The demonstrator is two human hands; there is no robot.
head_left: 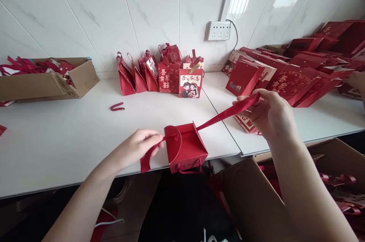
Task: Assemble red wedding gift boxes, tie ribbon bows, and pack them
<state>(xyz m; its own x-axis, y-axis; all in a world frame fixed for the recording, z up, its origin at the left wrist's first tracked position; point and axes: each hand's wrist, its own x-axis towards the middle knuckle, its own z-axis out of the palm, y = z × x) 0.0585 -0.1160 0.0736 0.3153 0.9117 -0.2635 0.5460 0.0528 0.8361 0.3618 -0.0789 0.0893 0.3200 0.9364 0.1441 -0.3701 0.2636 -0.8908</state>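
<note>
A small red gift box [189, 147] with a corded handle stands at the table's front edge, its rounded flap on the left side. A red ribbon [225, 114] runs through the box's top. My left hand [146, 142] pinches the ribbon just left of the flap, and its loose end hangs below the fingers. Raised to the right, my right hand [270, 114] grips the other end, so the ribbon slants up between box and hand. Behind my right fingers a red and cream printed box [245, 124] is partly hidden.
Red gift boxes [169, 78] line the wall. A cardboard box [34, 86] of ribbons sits left; a curled strap [116, 107] lies nearby. Many red boxes [293, 82] pile up right, where another person's hand [356, 82] shows. An open carton [248, 192] stands below the edge.
</note>
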